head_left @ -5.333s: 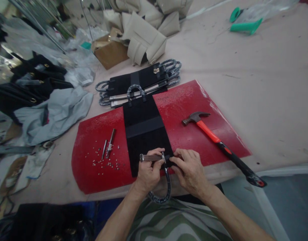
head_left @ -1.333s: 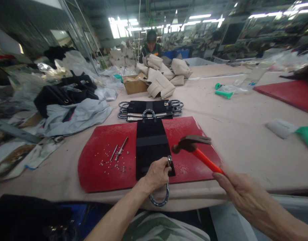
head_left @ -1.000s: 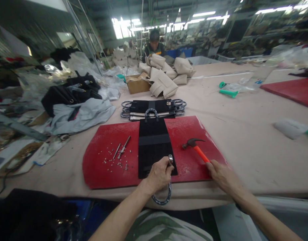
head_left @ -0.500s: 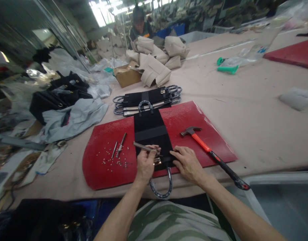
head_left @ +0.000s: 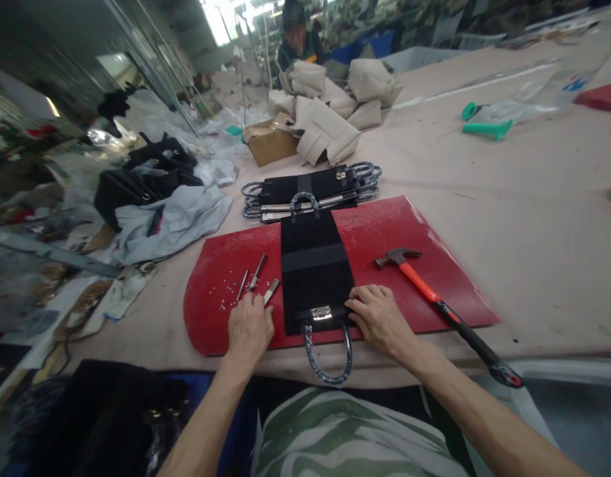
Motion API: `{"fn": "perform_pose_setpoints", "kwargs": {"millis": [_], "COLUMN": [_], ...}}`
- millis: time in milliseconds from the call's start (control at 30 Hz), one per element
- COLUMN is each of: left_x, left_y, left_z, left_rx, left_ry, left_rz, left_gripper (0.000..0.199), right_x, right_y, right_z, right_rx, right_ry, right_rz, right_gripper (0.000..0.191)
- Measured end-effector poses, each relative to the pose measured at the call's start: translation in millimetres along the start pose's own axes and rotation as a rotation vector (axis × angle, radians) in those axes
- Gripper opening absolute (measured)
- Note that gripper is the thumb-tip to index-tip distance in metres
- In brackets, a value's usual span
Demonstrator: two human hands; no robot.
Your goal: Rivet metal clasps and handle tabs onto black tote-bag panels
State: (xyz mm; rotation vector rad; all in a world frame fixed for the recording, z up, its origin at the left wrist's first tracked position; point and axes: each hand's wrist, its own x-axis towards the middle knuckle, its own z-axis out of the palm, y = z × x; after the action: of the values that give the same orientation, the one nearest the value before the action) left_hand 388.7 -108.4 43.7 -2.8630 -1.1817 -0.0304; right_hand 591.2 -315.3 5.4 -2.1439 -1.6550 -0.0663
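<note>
The pale surface (head_left: 509, 199) fills the view, with a red board (head_left: 385, 232) lying at its near edge. A black bag panel (head_left: 313, 265) lies lengthwise across the middle of the board, a looped handle at its 12 o'clock end and a second handle (head_left: 328, 354) at its 6 o'clock end hanging over the edge of the surface. A stack of like panels (head_left: 310, 189) sits just beyond the board at 12 o'clock. A hammer (head_left: 435, 301) with an orange and black shaft lies at 3 o'clock of the panel, head on the board, grip end past the board's near corner. The right hand (head_left: 380, 318) lies flat and open, palm down, fingers on the panel's lower right corner. The left hand (head_left: 250, 326) rests on the board at 9 o'clock of the panel, fingers loosely curled; its fingertips are at the near end of a small metal punch (head_left: 271, 291), and whether it pinches the tool cannot be told. A silver clasp (head_left: 321, 312) sits on the panel's near edge, between the two hands. Two slim metal tools (head_left: 252, 281) and scattered small rivets (head_left: 228, 291) lie at 11 o'clock of the left hand.
</note>
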Motion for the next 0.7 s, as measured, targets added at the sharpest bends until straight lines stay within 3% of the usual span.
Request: {"fn": "perform_pose_setpoints", "kwargs": {"millis": [133,300,433,600,700], "left_x": [-6,-3,3,1,-8], "left_y": [28,46,31,-7,-12], "left_z": [5.9,9.6,16.8,42.7,55.1], "left_rx": [-0.204,-0.017,-0.022,-0.531,-0.636], "left_ry": [0.02,-0.045,-0.03,0.154,0.279], "left_rz": [0.404,0.593,0.727,0.828,0.802], "left_gripper": [0.01,0.021,0.024,0.035,0.034], "right_x": [7,9,7,7,6], "right_y": [0,-2,-3,3,6], "right_z": [-5,-2,3,6,10], "right_rx": [-0.125,-0.212,-0.185,0.178,0.258], "right_ry": [-0.092,-0.102,-0.109,-0.022,0.007], "right_rz": [-0.129,-0.231,-0.247,-0.263,-0.267], "right_gripper": [0.013,0.02,0.024,0.028,0.03]}}
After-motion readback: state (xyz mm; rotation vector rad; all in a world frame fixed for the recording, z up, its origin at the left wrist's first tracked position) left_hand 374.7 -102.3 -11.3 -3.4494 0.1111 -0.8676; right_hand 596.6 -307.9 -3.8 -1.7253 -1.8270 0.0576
